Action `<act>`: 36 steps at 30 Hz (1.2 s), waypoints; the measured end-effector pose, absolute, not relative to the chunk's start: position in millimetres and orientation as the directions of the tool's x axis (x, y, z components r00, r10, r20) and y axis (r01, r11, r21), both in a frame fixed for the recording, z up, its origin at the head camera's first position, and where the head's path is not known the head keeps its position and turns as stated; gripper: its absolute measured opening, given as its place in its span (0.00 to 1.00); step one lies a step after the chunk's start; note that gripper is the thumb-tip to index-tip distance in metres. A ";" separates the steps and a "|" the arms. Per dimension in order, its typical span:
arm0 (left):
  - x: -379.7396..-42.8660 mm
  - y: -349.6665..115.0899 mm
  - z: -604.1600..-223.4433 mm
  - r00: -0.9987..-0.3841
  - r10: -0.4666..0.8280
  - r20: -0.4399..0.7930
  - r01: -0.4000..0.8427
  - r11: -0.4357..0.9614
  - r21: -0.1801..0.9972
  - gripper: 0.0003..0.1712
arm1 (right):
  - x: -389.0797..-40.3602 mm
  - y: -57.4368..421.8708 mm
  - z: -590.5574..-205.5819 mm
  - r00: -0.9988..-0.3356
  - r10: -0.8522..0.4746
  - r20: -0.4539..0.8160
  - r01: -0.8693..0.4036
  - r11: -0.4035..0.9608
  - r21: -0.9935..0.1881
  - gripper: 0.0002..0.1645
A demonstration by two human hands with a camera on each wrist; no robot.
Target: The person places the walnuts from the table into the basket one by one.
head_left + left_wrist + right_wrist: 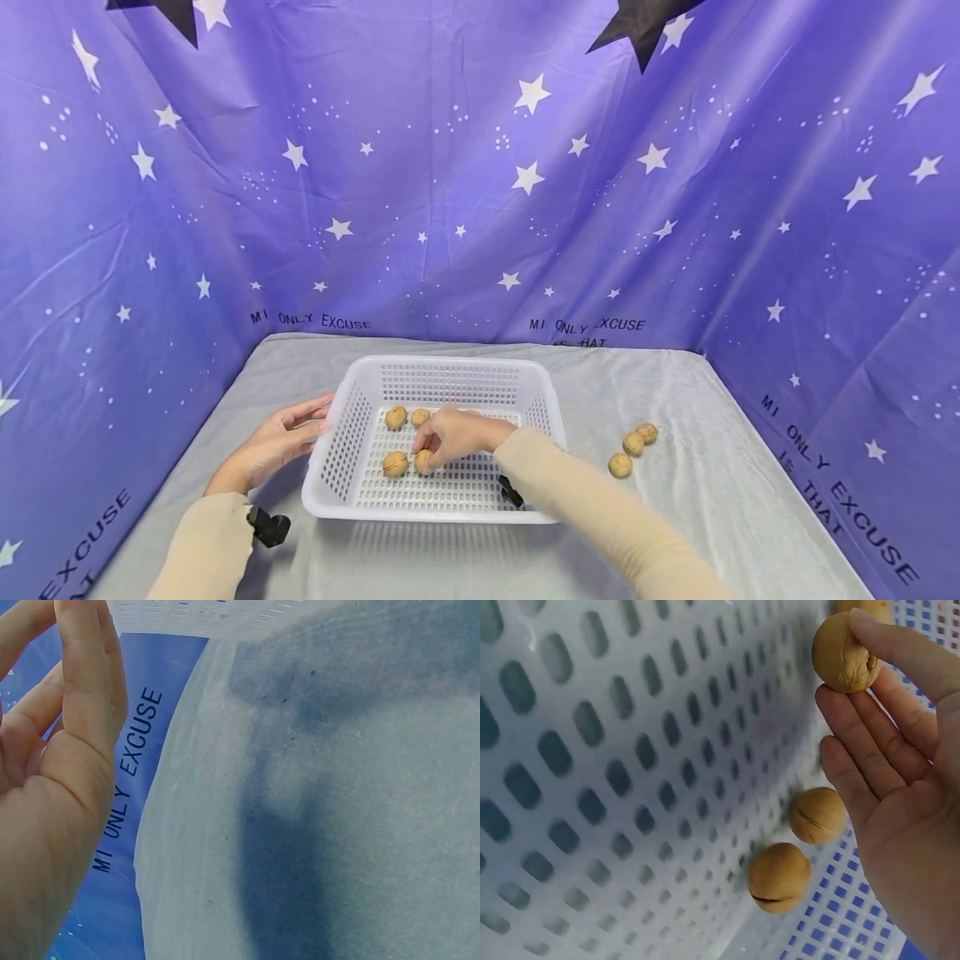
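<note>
A white plastic basket (431,516) with slotted walls stands on the cloth in the head view. Inside it, my right hand (457,435) pinches a walnut (844,656) between thumb and fingertips, low over the basket floor. To the left of that one lies a walnut (395,464), and farther back are two more, a walnut (396,417) and a walnut (421,417). Part of another shows behind the right hand. My left hand (277,437) is at the basket's left rim, its fingers extended and fingertips right at the edge.
Several walnuts (633,443) lie in a short row on the grey cloth (675,533), right of the basket. Purple star-printed curtains (450,183) hang around the back and sides of the table. Each wrist wears a small black camera (268,527).
</note>
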State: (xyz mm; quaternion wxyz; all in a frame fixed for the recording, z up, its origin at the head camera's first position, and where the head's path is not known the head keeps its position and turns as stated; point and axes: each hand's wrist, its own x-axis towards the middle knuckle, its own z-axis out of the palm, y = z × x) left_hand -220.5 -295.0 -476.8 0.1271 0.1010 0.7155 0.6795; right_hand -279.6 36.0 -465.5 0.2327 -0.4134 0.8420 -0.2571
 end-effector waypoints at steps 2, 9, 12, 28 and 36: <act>-221.0 -295.5 -477.7 -0.947 0.317 -0.044 -0.026 0.061 0.998 0.37 | -279.1 34.3 -467.8 -0.548 -0.817 -0.182 -0.576 0.526 -0.626 0.16; -221.0 -295.8 -478.3 -0.948 0.316 -0.046 -0.026 0.069 0.997 0.37 | -278.1 31.9 -466.7 -0.532 -0.825 -0.194 -0.560 0.514 -0.650 0.17; -220.1 -295.3 -478.3 -0.948 0.314 -0.044 -0.024 0.068 0.997 0.36 | -278.1 33.5 -464.1 -0.540 -0.818 -0.198 -0.558 0.525 -0.643 0.18; -218.5 -294.5 -478.4 -0.951 0.301 -0.067 -0.047 0.072 0.996 0.37 | -283.0 62.1 -413.5 -0.545 -0.827 -0.137 -0.567 0.484 -0.666 0.26; -220.6 -293.4 -477.1 -0.948 0.313 -0.056 -0.037 0.066 0.997 0.37 | -284.8 110.3 -390.8 -0.626 -0.777 -0.075 -0.558 0.513 -0.652 0.26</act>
